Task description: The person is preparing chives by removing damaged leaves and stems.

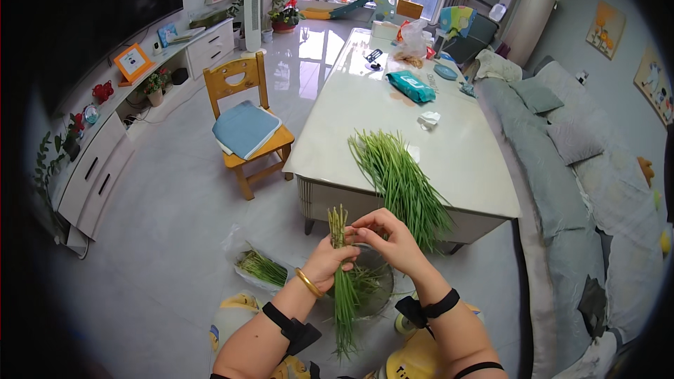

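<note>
My left hand [334, 259] is closed around a bunch of green garlic chives [345, 300], held upright with the pale stem ends on top and the leaves hanging down. Beside those stems is my right hand [382, 231], thumb and forefinger close together near my left fingertips; whether a stem bit is between them cannot be told. Below both hands, a round basin [387, 292] on the floor holds loose green trimmings. A larger pile of chives [403, 179] lies on the table, its leaves hanging over the near edge. More chives [263, 267] lie in a clear plastic bag [239, 252] at the left.
The white table [326, 152] also carries a crumpled tissue [428, 120], a teal wipes pack [410, 87] and a phone stand [374, 58]. A wooden chair [253, 142] with a blue cushion stands left of it. A grey sofa [553, 210] runs along the right.
</note>
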### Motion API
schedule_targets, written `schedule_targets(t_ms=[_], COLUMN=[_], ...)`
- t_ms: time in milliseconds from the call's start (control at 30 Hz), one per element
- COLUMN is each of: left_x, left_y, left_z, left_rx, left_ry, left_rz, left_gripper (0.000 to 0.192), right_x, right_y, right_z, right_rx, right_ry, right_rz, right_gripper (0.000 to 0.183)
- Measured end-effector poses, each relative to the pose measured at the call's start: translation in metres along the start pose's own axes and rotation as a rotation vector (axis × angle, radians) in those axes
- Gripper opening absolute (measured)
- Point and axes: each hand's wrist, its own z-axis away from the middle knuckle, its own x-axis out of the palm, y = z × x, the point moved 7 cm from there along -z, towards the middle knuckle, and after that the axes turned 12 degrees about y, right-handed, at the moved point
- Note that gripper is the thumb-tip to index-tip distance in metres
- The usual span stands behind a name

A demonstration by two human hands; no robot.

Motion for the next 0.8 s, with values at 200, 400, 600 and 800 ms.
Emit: schedule_targets(t_ms=[200,400,600,800], left_x=[0.004,0.003,-0.005,-0.002], left_y=[-0.013,-0.013,-0.030,-0.030], left_z=[-0.001,-0.006,-0.013,-0.012], left_rx=[-0.016,0.033,0.111,0.161], left_ry=[0.045,0.152,0.126,0.100], left_rz=[-0.120,-0.227,-0.306,-0.356], left_gripper=[0.028,0.031,0.034,0.034], right_x=[0.012,0.014,0.022,0.008], right_y=[0.019,0.013,0.015,0.032], right_z=[0.005,0.010,0.016,0.014], right_rx=[0.007,0.149,-0.058,-0.009], right_ry=[-0.107,-0.155,-0.181,-0.017], right_rz=[0.060,-0.095,0.084,0.167], right_gripper=[0.018,0.022,0.015,0.008])
